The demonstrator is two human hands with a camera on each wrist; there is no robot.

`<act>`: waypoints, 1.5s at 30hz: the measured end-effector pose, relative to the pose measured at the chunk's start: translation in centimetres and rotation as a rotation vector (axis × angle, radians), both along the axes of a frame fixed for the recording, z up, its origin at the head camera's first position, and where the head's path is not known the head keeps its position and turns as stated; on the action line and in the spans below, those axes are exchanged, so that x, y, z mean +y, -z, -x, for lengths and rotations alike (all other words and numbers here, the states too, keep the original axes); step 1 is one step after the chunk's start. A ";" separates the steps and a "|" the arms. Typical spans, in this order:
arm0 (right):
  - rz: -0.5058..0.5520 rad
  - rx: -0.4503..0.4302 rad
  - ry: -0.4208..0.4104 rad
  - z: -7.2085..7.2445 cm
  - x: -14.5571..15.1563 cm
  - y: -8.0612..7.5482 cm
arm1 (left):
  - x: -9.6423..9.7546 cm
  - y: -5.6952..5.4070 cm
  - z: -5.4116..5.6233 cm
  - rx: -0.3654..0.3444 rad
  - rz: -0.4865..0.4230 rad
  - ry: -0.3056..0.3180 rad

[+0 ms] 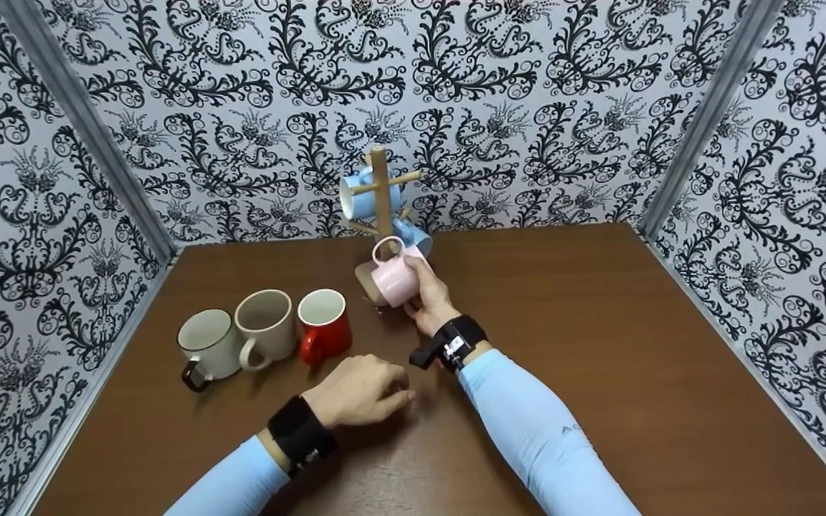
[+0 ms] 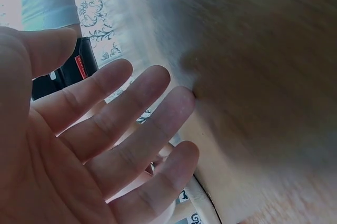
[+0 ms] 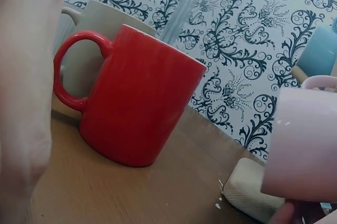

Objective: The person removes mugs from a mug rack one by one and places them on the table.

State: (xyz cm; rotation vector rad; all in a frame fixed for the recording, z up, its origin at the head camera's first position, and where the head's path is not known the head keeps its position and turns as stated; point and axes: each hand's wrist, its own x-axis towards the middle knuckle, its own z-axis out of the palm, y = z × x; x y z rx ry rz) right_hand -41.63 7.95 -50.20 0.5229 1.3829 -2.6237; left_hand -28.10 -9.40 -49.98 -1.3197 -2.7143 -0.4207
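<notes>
My right hand [image 1: 429, 299] grips a pink mug [image 1: 394, 281] by its body, tilted on its side with the handle up. The mug is in front of a wooden mug tree [image 1: 382, 197]; whether they touch I cannot tell. In the right wrist view the pink mug [image 3: 303, 148] is close to the tree's base [image 3: 247, 184]. On the tree hang a light blue mug [image 1: 361, 203] and a lower blue mug [image 1: 419, 241]. Holding nothing, my left hand [image 1: 361, 390] hovers low over the table, fingers loosely bent, near a red mug [image 1: 330, 337].
Left of the red mug stand a beige mug [image 1: 274, 331] and a white mug [image 1: 216, 351] with a black handle, both upright on the brown table [image 1: 599, 344]. Patterned walls [image 1: 492, 107] enclose the back and sides. Small white bits lie near the tree's base.
</notes>
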 end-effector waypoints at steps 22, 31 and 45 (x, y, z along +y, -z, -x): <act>0.011 0.063 0.036 0.6 0.2 -2.1 | -0.1 0.0 -0.1 -0.010 0.005 0.007; -0.062 0.080 0.086 0.9 0.7 -2.3 | 0.1 0.1 -0.2 0.000 0.006 0.008; -0.095 0.125 0.074 0.9 1.1 -3.1 | 0.1 0.1 -0.2 -0.010 0.006 0.005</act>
